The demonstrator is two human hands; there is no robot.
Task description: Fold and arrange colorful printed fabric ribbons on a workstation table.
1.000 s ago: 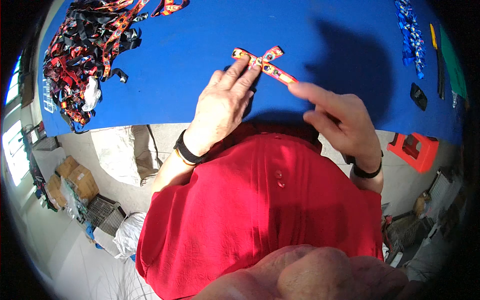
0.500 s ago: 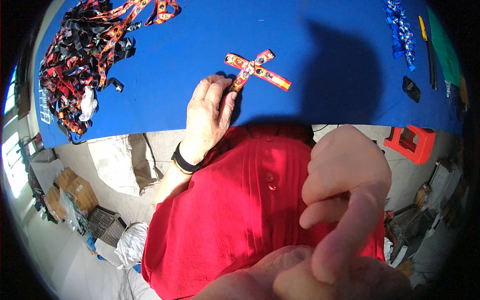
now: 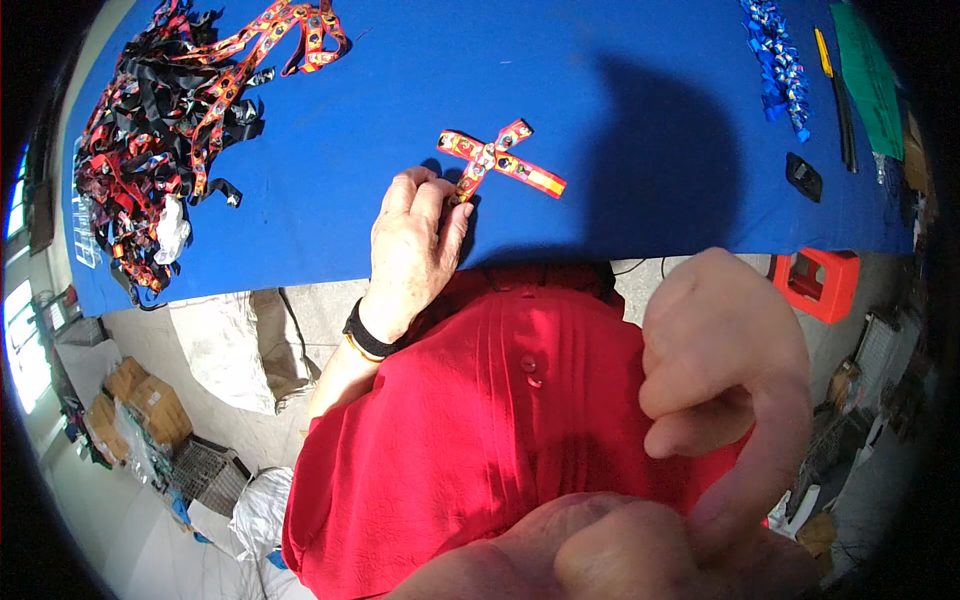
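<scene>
Right hand point(image 3: 725, 345) gone from the ribbon cross point(image 3: 488, 157) since a second ago, now raised close to the camera; left hand point(image 3: 413, 240) shifted from the crossing to the lower arm.

Ribbon cross, red and yellow printed, lies on the blue table point(image 3: 350, 130), in front of the wearer. Left thumb and fingers drawn together, lower arm's end pinched between them. Right fingers curled, one long finger bent down toward the wearer; inner side hidden, so cannot tell whether anything is held. Far left: tangled black-and-red ribbon pile point(image 3: 150, 125), well apart from the cross. Far right: blue ribbon bunch point(image 3: 778, 70), small black object point(image 3: 803, 177).
</scene>
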